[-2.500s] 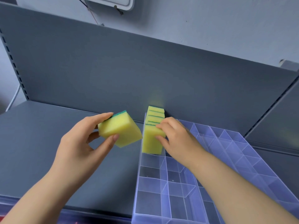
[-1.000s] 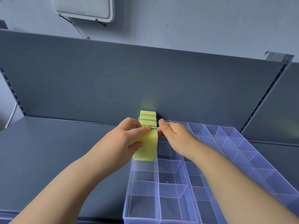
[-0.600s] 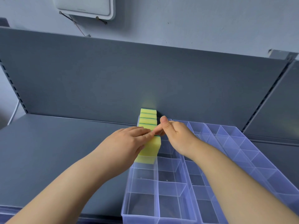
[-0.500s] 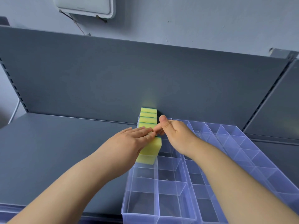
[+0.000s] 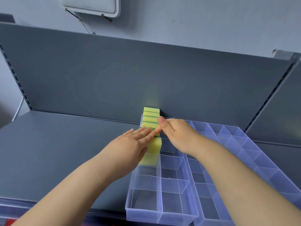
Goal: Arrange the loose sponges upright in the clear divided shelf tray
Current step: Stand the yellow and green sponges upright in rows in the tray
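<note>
Several yellow sponges with green scouring edges (image 5: 150, 118) stand upright in a row at the far end of the left column of the clear divided tray (image 5: 161, 214). The nearest sponge (image 5: 154, 147) stands at the front of that row. My left hand (image 5: 130, 147) lies flat with straight fingers, which press on that sponge's top edge. My right hand (image 5: 175, 134) sits just right of the row with curled fingers. Its thumb rests on the tops of the sponges behind, and its index tip meets my left fingertips. The sponge tops under my fingers are hidden.
The near compartments of the tray hold nothing. More clear divided trays (image 5: 244, 144) lie to the right. All sit on a grey shelf (image 5: 57, 144) with a grey back panel (image 5: 146, 70) right behind the sponge row. The shelf's front edge runs along the bottom.
My left hand brought a loose sponge from the left to the front of the row, stood it upright, let go and flattened on top. My right hand stayed beside the row.
</note>
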The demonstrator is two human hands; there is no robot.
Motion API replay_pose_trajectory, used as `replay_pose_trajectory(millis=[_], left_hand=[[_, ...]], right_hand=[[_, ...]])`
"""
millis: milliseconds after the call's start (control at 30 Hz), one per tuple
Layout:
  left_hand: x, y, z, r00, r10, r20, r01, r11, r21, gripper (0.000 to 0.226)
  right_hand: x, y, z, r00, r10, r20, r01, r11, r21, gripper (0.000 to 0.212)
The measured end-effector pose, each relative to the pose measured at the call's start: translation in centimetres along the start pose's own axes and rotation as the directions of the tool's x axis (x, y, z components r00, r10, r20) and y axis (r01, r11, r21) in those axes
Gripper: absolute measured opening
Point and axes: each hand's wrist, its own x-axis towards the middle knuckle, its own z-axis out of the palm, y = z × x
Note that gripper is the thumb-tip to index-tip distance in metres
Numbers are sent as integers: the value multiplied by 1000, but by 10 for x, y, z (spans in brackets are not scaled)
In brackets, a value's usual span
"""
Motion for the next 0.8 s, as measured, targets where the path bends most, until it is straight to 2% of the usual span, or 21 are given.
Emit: replay_pose_trajectory(millis=[167, 267, 367, 467, 633, 733, 800], left_hand=[[-1, -5, -3, 995, -53, -79, 56, 998, 36, 52], [-4, -2, -5, 994, -67, -86, 70, 997, 25, 51], [-4, -3, -9, 998, -70, 3, 70, 993, -98, 61], [-3, -10, -6, 999, -39, -31, 37, 998, -58, 54], [-9, -14, -23, 999, 35, 6, -35, 999, -37, 51], [-15, -15, -33, 992, 109, -65, -112, 993, -46, 47], [-20, -12, -38, 980, 159, -117, -170, 981, -91, 45]], right_hand=[[-11, -3, -9, 991, -21, 132, 64, 941, -332, 46], [-24, -2, -10, 988, -1, 152, 62, 915, -399, 35], [-40, -8, -6, 995, 39, 97, 2, 920, -391, 36], [-50, -15, 2, 997, 61, 36, -43, 922, -384, 37], [-58, -33, 15, 992, 73, -99, -103, 931, -350, 40], [-74, -41, 18, 970, 103, -219, -161, 950, -267, 38], [-93, -42, 21, 927, 132, -352, -200, 965, -167, 32]])
